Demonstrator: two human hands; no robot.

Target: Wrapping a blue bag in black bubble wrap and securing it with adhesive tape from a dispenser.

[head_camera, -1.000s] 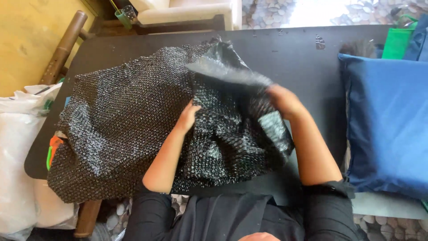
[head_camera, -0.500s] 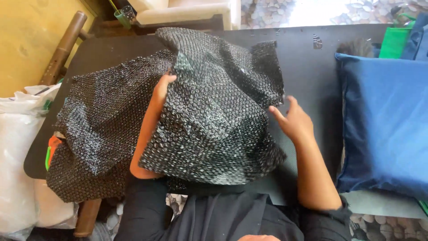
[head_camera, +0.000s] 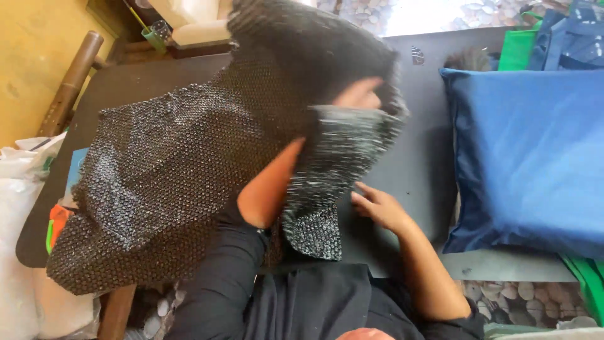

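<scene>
— What's biggest in my feed right now?

— The dark counter [head_camera: 421, 157], and across most of it the black bubble wrap sheet [head_camera: 170, 182]. From where I watch, the sheet lies to the left of both sets of fingers, with one end lifted up and folding over toward the far side.

— And to the right?

— A blue cushion [head_camera: 528, 151], well to the right of the right hand [head_camera: 377, 208], not touching it. Green bags [head_camera: 519, 47] sit beyond the cushion.

— How are the fingers?

— The left hand [head_camera: 355, 94] is buried in the raised fold; I see only a patch of it, so I cannot tell whether its fingers are clamped or merely pushing from inside. The right hand's fingers lie fairly flat and loosely spread on the counter, holding nothing, just beside the hanging lower edge of the wrap.

— How should I handle this fold?

— My judgement: keep the left arm high so the sheet turns without bunching, and press the right fingers onto the loose edge so it doesn't slide toward the cushion.
</scene>
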